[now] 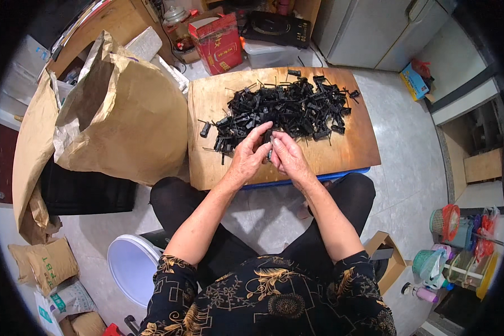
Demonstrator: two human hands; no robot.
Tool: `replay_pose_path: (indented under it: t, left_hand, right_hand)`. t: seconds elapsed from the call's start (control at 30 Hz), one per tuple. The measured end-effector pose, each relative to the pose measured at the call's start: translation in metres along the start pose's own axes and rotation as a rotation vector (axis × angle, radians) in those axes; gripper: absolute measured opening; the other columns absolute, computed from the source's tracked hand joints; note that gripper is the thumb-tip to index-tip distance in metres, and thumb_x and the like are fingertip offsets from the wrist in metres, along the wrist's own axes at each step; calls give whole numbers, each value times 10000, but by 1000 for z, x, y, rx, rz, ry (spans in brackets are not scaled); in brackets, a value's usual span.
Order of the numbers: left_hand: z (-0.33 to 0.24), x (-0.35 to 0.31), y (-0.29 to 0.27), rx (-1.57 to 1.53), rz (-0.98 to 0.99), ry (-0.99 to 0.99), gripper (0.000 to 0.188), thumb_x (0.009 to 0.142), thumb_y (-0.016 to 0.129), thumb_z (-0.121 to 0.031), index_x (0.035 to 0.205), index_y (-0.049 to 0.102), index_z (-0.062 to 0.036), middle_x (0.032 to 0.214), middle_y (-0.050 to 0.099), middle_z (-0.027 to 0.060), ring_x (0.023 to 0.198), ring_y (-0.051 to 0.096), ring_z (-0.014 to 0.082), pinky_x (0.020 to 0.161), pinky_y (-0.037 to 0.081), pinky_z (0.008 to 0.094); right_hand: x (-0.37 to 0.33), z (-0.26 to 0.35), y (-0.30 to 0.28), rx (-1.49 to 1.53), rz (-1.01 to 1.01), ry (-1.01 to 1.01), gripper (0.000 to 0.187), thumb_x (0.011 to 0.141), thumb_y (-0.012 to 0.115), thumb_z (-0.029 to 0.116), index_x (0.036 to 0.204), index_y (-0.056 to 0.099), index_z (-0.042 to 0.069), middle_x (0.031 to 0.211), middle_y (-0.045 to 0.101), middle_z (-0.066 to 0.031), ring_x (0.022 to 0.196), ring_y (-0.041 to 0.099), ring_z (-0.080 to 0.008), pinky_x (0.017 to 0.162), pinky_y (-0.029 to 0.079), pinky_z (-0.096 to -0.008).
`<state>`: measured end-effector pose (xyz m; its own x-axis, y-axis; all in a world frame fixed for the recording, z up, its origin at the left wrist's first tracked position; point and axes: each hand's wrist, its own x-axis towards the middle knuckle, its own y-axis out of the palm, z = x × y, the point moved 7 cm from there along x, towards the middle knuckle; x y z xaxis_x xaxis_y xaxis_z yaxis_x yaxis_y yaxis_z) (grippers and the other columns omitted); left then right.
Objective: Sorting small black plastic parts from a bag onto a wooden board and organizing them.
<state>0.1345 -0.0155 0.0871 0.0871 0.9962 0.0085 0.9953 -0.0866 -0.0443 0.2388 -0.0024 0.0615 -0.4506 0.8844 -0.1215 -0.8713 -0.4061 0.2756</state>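
Observation:
Close together over the near edge of the wooden board (207,168), my left hand (248,157) and my right hand (289,156) both pinch one small black plastic part (269,142). My fingers cover most of it, so its exact kind does not show. Just beyond my fingertips lies a wide heap of similar black plastic parts (285,106), many with thin stick-like pieces poking out. A single loose part (205,129) rests left of the heap.
Left of the board stands a large open brown paper sack (134,117). A white bucket (133,269) is on the floor at lower left. Behind the board are a red box (217,45) and a clear plastic bin (269,55). An open cardboard box (395,263) sits by my right leg.

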Motion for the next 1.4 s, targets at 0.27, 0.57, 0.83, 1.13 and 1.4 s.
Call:
replay_pose_path:
  t: [0.27, 0.57, 0.83, 1.13, 1.4]
  left_hand:
    - [6, 0, -4, 43, -51, 2, 433, 844, 542, -31, 1260, 487, -134, 750, 494, -38, 623, 445, 38, 526, 397, 199]
    - [9, 1, -8, 21, -138, -11, 431, 835, 565, -36, 1253, 501, -122, 656, 462, -41, 560, 444, 40, 483, 406, 209]
    - [9, 0, -5, -18, -126, -30, 438, 850, 547, -24, 1274, 491, -120, 692, 491, -39, 587, 459, 36, 501, 423, 198]
    - [6, 0, -12, 56, -144, 16, 395, 862, 536, -43, 1253, 511, -95, 734, 543, -23, 623, 484, 33, 540, 438, 198]
    - [12, -2, -6, 142, -210, 57, 405, 818, 569, -75, 1220, 545, -128, 683, 569, 17, 571, 475, 57, 532, 430, 240]
  right_hand:
    - [0, -4, 7, -39, 18, 3, 386, 955, 419, 288, 1267, 398, 61, 590, 438, 61, 449, 323, -7, 398, 242, -152]
    - [1, -3, 5, -15, 8, 1, 401, 955, 428, 289, 1264, 387, 35, 588, 441, 52, 449, 329, -11, 395, 242, -161]
    - [1, -3, 6, -30, -1, -10, 419, 954, 430, 280, 1274, 377, 14, 587, 440, 52, 454, 334, -13, 399, 246, -163]
    - [7, 0, 12, -1, 11, -27, 366, 952, 432, 269, 1231, 416, 33, 576, 428, 55, 445, 330, -14, 388, 240, -167]
    - [0, -7, 9, 36, -60, 53, 228, 954, 419, 265, 1082, 473, 83, 558, 406, 64, 402, 289, -9, 350, 211, -165]
